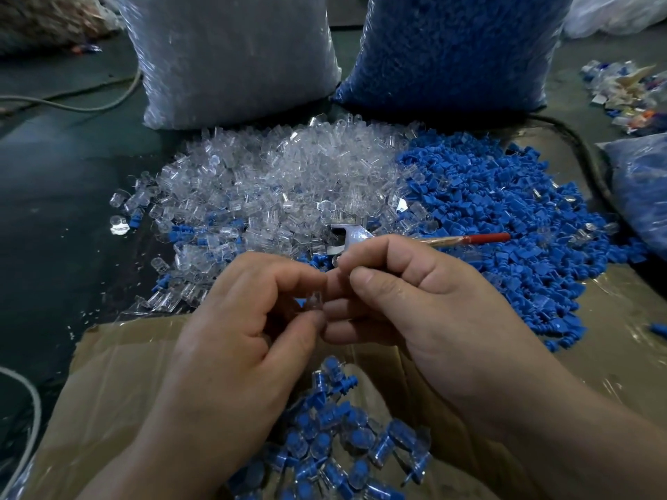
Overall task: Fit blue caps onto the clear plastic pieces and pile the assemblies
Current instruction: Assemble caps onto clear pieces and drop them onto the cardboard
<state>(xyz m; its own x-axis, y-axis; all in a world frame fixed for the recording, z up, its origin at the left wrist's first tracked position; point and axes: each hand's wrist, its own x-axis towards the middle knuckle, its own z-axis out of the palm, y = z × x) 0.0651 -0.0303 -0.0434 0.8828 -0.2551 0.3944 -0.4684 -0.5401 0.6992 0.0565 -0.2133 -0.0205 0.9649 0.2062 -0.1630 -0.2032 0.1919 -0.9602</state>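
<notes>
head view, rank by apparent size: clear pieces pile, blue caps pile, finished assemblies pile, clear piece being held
1-2. clear pieces pile and blue caps pile: look alike, no ranking.
3. finished assemblies pile, though nearer and partly hidden by the arms.
4. clear piece, smallest by far.

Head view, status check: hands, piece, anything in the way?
Left hand pinches clear piece. Right hand curled against it, cap hidden. Assemblies pile below, path open.
</notes>
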